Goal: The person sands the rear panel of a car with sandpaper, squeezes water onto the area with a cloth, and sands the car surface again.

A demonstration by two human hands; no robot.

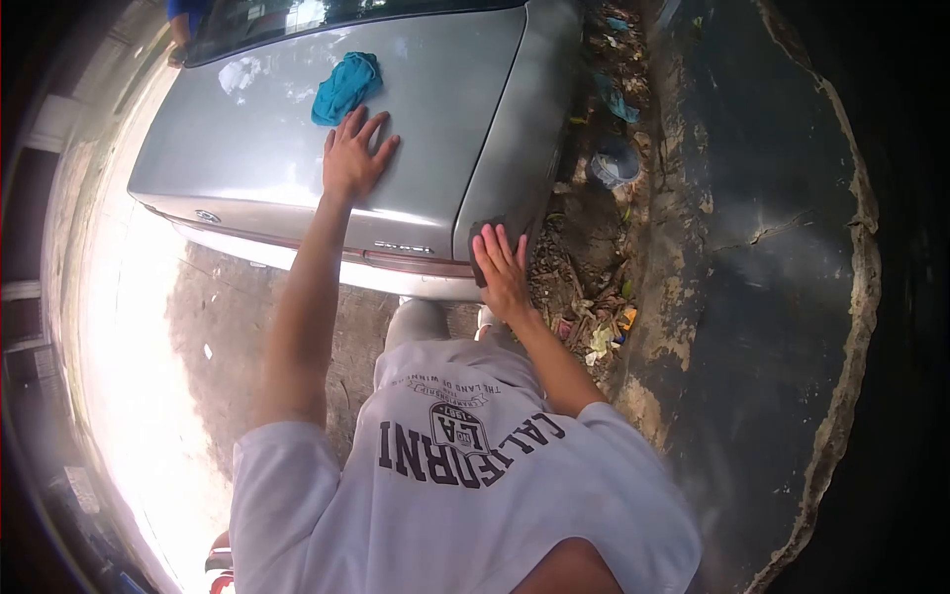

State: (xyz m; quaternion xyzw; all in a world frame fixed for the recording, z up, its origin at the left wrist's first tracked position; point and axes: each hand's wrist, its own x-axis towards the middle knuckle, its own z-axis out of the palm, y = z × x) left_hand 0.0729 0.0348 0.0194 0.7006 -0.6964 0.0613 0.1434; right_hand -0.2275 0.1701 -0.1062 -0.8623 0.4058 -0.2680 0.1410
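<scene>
My left hand (358, 158) lies palm down on the silver car's trunk lid (426, 119), fingers spread and nothing in it. Just beyond its fingertips is a crumpled teal cloth (346, 89). At the car's rear corner, beside the trunk seam, my right hand (503, 269) presses a dark, thin sheet (478, 259) flat against the body panel. Its fingers are stretched over the sheet and hide part of it.
The bumper (426, 285) is close to my legs. Right of the car, a small bucket (615, 163) stands among dry leaves and litter, alongside a dark, peeling wall (762, 267). Part of another person (182, 22) shows at the top left.
</scene>
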